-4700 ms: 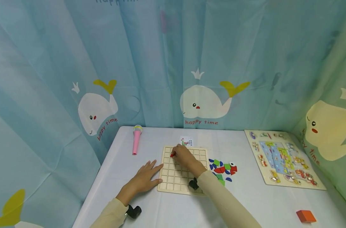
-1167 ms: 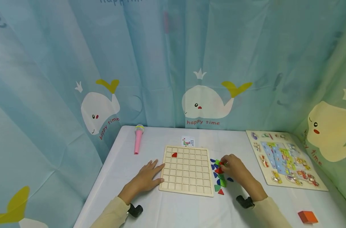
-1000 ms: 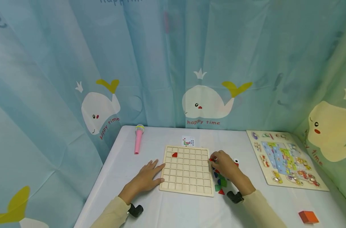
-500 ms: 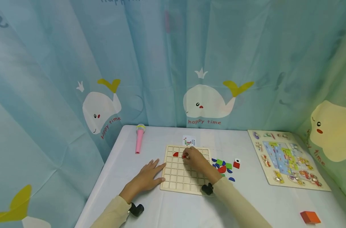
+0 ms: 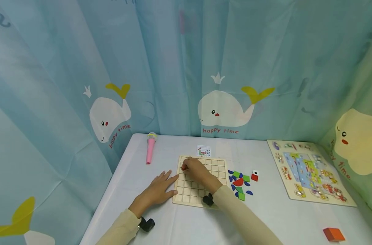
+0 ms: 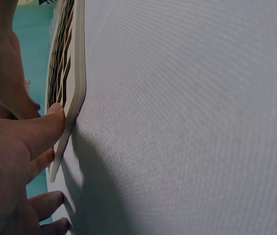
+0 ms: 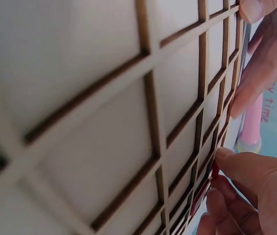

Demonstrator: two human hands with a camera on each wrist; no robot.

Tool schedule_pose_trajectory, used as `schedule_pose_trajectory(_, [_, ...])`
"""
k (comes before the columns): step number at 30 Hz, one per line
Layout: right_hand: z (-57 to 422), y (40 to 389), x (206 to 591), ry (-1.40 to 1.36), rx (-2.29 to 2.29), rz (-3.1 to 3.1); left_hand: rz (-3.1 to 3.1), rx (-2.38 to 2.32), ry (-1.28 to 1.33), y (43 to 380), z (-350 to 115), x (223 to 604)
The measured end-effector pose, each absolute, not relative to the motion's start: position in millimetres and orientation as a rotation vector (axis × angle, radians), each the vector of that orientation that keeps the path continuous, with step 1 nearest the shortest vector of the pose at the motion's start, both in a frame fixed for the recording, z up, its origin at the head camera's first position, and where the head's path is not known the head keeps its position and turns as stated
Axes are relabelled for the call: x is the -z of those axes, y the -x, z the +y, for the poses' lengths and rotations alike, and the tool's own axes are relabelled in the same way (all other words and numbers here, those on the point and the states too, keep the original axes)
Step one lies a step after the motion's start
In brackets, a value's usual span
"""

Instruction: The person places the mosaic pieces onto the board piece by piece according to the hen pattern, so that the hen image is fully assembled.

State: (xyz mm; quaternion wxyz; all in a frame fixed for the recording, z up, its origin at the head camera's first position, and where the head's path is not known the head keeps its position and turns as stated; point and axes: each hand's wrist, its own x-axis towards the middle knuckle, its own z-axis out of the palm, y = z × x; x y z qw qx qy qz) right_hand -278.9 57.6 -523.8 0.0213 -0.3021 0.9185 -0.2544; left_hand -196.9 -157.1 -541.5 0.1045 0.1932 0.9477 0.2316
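My right hand (image 5: 198,170) pinches a small red piece (image 7: 214,169) between thumb and fingertips, low over the upper left cells of the wooden grid board (image 5: 192,194). Beside that piece, the right wrist view shows another red piece (image 7: 198,197) lying at the grid; in the head view the hand hides it. My left hand (image 5: 157,190) lies spread on the table, its thumb and a fingertip touching the board's left edge. Up close in the left wrist view, the thumb (image 6: 47,126) rests against the board's rim (image 6: 77,83).
Blue, green and red flat shapes (image 5: 239,182) lie right of the board, partly behind the right sleeve. Behind it is a small pattern card (image 5: 203,151). Around them are a pink toy microphone (image 5: 150,151), a picture puzzle board (image 5: 308,173) and an orange block (image 5: 334,234).
A red quarter-round was left in an upper left cell. My right hand then picked another red piece from the pile and carried it left to the grid. The left hand stayed put.
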Motion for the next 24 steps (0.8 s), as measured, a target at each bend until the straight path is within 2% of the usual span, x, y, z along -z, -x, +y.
schedule_pose_trajectory(24, [48.0, 284.5, 525.7, 1.031, 0.666, 2.850, 2.794, -0.694, -0.598, 198.7, -159.5, 543.4])
